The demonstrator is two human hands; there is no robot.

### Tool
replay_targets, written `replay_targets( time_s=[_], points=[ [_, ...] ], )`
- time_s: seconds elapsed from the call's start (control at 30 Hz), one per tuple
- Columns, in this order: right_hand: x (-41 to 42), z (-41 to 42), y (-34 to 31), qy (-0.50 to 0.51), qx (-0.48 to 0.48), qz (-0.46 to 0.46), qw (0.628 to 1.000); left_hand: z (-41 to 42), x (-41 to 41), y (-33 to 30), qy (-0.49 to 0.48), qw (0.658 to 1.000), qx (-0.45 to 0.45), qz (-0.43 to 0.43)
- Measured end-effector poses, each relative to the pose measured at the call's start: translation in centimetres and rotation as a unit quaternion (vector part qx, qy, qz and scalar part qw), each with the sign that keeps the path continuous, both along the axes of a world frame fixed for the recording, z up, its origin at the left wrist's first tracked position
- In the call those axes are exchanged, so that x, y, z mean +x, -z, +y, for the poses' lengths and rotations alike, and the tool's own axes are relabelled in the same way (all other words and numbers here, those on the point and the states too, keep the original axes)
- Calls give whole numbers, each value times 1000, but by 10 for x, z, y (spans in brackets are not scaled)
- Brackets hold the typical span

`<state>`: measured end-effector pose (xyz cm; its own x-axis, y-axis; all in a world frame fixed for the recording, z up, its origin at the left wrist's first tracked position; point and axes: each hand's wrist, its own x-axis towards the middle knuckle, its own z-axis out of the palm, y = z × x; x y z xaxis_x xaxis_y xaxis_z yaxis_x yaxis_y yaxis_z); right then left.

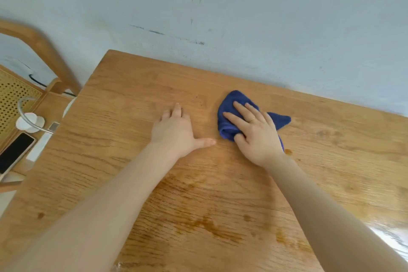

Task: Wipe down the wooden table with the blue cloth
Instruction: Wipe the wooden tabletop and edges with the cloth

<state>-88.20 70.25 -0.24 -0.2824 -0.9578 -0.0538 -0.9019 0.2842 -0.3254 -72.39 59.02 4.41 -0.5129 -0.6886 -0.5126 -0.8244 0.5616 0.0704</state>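
Head view: phone point(15, 153) beside wooden table point(136, 86)

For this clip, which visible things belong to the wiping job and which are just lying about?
In the job: cloth, table, right hand pressing the cloth, left hand flat on the table.

Lying about: chair, phone, white lamp, all left of the table.

A pale blue-grey wall point(242, 6) with dark scuff marks stands at the rear, while at far left a wooden chair point(47, 55) with a cane panel carries a dark-screened phone point(14, 152) and a small white object point(29, 122).
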Motion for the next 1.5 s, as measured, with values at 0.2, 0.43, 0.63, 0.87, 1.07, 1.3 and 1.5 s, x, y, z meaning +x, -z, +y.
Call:
replay_targets(
  time_s=[0.2, 0.43, 0.63, 0.87, 1.07, 1.3, 1.5],
  points=[
    [-49, -44, 5, 58, 7, 43, 997, 21, -13, 17, -44, 998, -32, -16],
    [-13, -9, 4, 18, 41, 40, 998, 21, -19, 16, -64, 997, -25, -26],
    [-36, -16, 3, 17, 3, 49, 999, 21, -17, 17, -49, 997, -44, -31],
    [-41, -29, 4, 82, 37, 31, 995, 23, -15, 19, -69, 997, -39, -10],
    [-25, 14, 5, -22, 12, 47, 999, 22, -23, 11, -69, 996, -47, -37],
    [-73, -24, 2, 123, 76, 44, 989, 24, -25, 13, 68, 996, -60, 19],
    [-17, 61, -8, -33, 86, 9, 996, 23, -41, 6, 66, 997, 26, 25]
  ],
)
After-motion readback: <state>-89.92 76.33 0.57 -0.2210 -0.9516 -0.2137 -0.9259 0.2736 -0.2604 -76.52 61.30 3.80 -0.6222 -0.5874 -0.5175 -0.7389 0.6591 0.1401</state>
